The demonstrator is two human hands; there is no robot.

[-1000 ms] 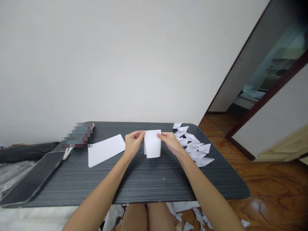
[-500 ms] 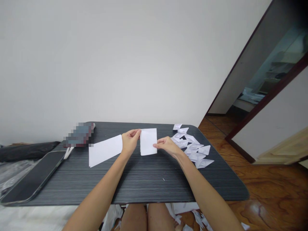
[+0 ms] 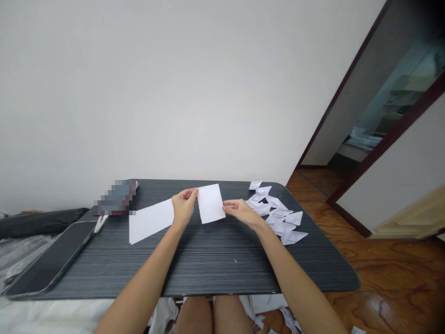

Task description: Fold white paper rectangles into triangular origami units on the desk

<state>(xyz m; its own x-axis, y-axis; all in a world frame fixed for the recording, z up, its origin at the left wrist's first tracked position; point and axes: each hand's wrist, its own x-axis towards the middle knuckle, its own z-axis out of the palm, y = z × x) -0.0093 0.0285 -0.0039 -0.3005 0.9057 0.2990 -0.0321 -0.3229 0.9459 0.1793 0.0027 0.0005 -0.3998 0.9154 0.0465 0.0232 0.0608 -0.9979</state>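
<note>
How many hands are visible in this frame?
2. The left hand pinches the held white paper near its upper-left corner; the right hand is at that paper's right edge. No other hand shows.

The left hand (image 3: 183,208) hides the resting paper's (image 3: 150,221) right end.

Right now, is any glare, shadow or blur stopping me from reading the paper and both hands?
Head view: held paper bright, edges readable; left hand and right hand distinct, without obvious blur. Head view: pale glare on the wooden floor, away from the paper. Head view: coarse pixelation masks an item at far left; upper right corner darkens.
</note>
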